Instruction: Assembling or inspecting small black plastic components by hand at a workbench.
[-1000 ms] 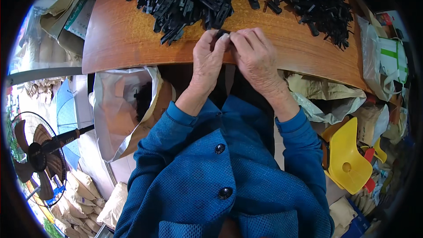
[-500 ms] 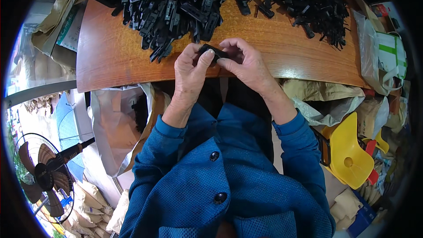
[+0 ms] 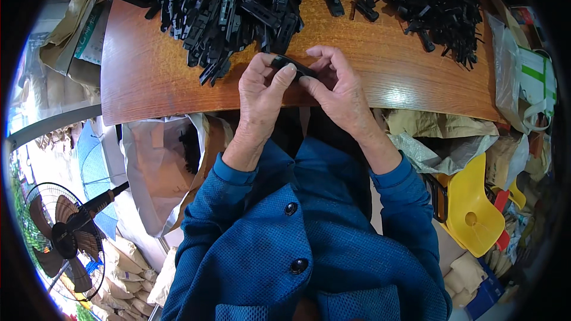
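We pinch a black part in our left hand; our right hand meets its other end, thumb against it, though we cannot tell whether it clamps. The part is above the table's near edge, near a black pile.

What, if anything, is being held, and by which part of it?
A slim black part: the left hand grips its left end; the right hand touches its right end.
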Demonstrator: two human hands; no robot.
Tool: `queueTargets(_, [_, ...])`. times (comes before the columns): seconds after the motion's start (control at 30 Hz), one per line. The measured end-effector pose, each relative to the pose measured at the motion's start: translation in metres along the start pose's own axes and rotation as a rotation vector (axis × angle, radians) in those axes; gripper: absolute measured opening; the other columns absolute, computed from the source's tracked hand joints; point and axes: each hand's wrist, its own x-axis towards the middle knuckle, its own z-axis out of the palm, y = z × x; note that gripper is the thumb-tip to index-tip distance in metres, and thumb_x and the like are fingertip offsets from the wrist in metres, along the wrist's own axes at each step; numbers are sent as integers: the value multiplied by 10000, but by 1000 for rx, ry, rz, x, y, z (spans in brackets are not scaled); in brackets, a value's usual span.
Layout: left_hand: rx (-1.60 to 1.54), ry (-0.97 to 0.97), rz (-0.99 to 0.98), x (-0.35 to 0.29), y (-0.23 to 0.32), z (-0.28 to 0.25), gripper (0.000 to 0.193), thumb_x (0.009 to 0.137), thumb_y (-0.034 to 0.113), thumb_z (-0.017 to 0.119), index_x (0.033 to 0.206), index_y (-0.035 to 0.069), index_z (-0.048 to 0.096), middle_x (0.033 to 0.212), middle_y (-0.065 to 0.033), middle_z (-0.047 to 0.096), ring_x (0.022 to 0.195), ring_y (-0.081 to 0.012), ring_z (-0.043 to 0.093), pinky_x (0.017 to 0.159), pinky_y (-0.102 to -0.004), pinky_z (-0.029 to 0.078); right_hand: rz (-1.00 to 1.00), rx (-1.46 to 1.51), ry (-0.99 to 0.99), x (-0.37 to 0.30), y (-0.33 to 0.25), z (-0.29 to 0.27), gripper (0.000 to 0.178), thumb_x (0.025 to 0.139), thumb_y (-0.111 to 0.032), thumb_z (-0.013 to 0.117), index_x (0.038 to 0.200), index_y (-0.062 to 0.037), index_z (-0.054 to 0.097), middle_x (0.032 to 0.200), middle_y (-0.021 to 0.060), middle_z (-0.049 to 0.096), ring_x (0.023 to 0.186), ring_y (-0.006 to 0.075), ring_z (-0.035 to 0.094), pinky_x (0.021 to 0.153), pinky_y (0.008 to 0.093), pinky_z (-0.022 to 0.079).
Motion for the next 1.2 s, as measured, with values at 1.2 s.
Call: queueTargets(1.2, [-78, -301, -212, 3, 48, -25, 97, 898, 131, 626, 921, 67, 557, 881, -127, 677, 613, -71, 630, 452, -142, 477, -765, -1324, -372, 14, -32, -86, 240, 809, -21, 591, 1044, -56, 623, 882, 72, 554, 829, 259, 567, 715, 349, 495])
